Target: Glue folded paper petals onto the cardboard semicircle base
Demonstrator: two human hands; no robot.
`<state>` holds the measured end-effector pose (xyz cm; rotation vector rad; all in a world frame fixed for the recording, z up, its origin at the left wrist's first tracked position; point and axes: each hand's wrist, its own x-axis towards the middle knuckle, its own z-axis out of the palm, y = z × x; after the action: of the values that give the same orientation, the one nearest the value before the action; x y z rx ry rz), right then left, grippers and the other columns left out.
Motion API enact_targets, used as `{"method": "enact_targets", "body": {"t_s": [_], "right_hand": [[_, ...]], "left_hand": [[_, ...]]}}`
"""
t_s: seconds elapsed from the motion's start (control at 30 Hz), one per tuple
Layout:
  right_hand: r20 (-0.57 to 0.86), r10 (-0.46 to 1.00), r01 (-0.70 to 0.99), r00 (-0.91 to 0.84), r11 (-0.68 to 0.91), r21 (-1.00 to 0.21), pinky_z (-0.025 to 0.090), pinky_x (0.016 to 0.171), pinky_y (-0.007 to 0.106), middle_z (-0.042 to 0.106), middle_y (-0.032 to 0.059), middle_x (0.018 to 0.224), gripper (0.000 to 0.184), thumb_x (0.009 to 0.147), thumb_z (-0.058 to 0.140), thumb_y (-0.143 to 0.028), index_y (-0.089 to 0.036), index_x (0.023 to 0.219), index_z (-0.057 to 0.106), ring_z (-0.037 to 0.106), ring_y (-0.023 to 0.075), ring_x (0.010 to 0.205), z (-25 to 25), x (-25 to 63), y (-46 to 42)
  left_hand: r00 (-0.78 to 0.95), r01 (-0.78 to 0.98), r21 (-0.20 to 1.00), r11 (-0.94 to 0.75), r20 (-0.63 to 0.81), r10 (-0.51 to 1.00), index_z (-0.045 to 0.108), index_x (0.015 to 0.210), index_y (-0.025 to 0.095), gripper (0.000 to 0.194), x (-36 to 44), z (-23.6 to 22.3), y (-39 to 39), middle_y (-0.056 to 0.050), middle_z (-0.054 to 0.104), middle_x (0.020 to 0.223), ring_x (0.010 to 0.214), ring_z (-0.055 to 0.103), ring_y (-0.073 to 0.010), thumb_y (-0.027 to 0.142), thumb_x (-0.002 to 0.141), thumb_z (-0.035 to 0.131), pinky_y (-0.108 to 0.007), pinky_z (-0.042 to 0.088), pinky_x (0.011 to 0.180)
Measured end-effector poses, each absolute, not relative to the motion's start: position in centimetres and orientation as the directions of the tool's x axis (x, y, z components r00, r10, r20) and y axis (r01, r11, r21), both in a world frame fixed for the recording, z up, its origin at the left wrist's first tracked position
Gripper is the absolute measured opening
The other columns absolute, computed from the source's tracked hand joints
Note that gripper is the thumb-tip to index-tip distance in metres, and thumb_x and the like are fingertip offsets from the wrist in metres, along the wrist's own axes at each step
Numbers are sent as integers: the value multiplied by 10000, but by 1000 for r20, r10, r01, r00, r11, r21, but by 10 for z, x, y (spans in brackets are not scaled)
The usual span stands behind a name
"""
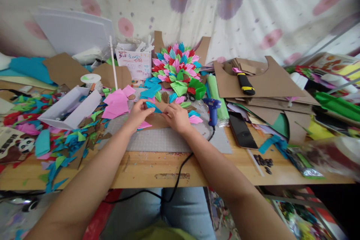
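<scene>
A blue pleated paper petal is pinched between the thumb and fingers of my left hand. My right hand is closed at the petal's other end, its fingertips against the brown cardboard piece; exactly what they grip is partly hidden. Around that cardboard sit green, brown, blue and pink pleated petals, among them a pink petal below my left hand. The cardboard lies on a grey gridded cutting mat. Behind it stands a colourful form covered in petals, with cardboard sticking up on both sides.
A blue glue gun stands right of my hands, its black cable running over the table edge. Scissors, a phone and a cutter on stacked cardboard lie rightward. Leftward are pink paper, a white box and scraps.
</scene>
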<state>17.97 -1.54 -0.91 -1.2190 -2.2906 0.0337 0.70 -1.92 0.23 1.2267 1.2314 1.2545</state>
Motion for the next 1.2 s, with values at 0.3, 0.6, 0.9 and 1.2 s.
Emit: {"method": "enact_targets", "body": {"t_s": [0.3, 0.6, 0.9, 1.2], "right_hand": [[473, 718, 713, -510, 661, -234, 386, 703, 291, 638, 64, 907, 120, 858, 560, -282, -199, 837, 645, 535, 195, 870, -8, 178, -17], [482, 746, 713, -458, 633, -301, 395, 689, 274, 634, 57, 913, 120, 857, 569, -300, -210, 862, 647, 547, 184, 872, -8, 178, -18], [458, 773, 747, -440, 598, -292, 379, 674, 265, 623, 59, 870, 136, 872, 529, -256, -186, 818, 632, 545, 177, 854, -7, 179, -17], [409, 805, 802, -429, 548, -236, 352, 644, 251, 640, 49, 909, 151, 874, 514, -227, -184, 832, 653, 535, 167, 875, -6, 177, -18]], "left_hand": [[-55, 326, 934, -146, 173, 983, 626, 769, 184, 232, 5, 6, -19, 16, 598, 633, 528, 514, -106, 353, 630, 702, -248, 462, 510], [8, 494, 785, -374, 427, 904, 600, 858, 200, 154, 4, 3, -19, -18, 662, 883, 853, 603, -159, 267, 724, 634, -295, 468, 791], [25, 511, 754, -412, 467, 884, 586, 915, 200, 201, 5, -6, -16, -17, 664, 922, 883, 614, -159, 261, 735, 651, -296, 467, 798], [16, 412, 832, -372, 401, 916, 559, 930, 191, 214, 3, -10, -11, -35, 662, 903, 772, 608, -135, 245, 729, 611, -237, 435, 605]]}}
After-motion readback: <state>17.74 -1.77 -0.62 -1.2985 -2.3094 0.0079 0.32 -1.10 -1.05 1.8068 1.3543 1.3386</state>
